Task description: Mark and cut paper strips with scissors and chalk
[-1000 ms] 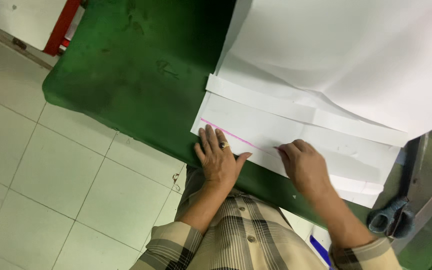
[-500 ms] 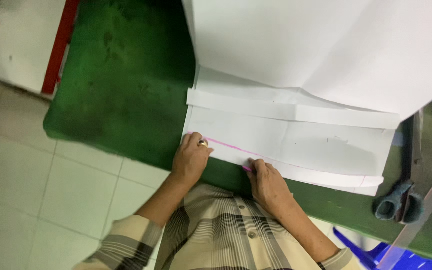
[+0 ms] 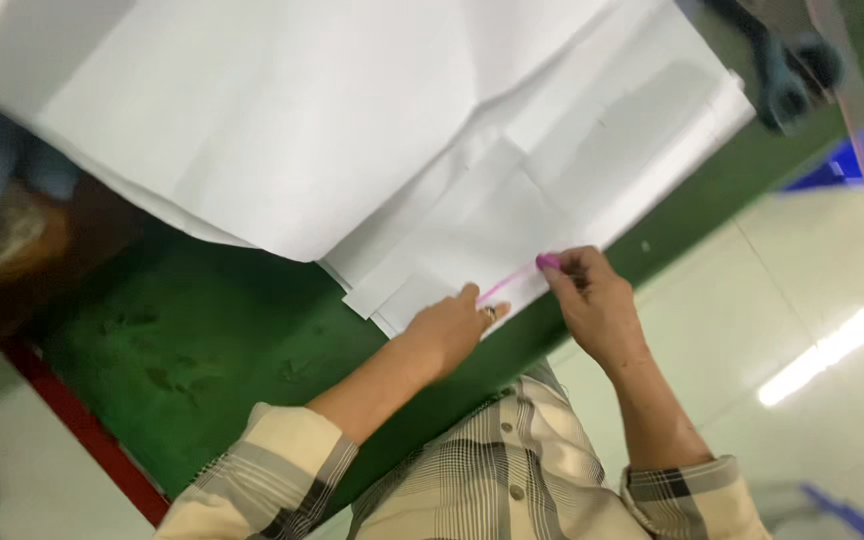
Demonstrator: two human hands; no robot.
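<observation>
While our two hands work at the near edge of the green counter (image 3: 212, 340), we list what lies there.

Item, white fabric pieces (image 3: 512, 215): stacked flat panels near the counter edge, partly under a large white sheet (image 3: 282, 120) draped over the far part.

Item, pink line (image 3: 505, 283): a short stroke on the lowest panel, running between the hands.

Item, left hand (image 3: 447, 330): laid flat, fingers together, pressing the panel down at one end of the line; a ring shows on one finger.

Item, right hand (image 3: 592, 300): closed narrowly around a pink marker (image 3: 548, 262), its tip on the cloth.

Step in hand, as we judge it: ruling a line along the panel's edge. The next move would call for steady pressure from the flat hand and an even pull of the marker (so that the cloth does not creep).

Hard to make out: dark scissors (image 3: 787, 65) at the top right, blurred and partly cut off; a blue object (image 3: 857, 145) beyond the counter edge; brownish shapes at the left margin, unidentifiable. The marker's body is hidden in our grip.
</observation>
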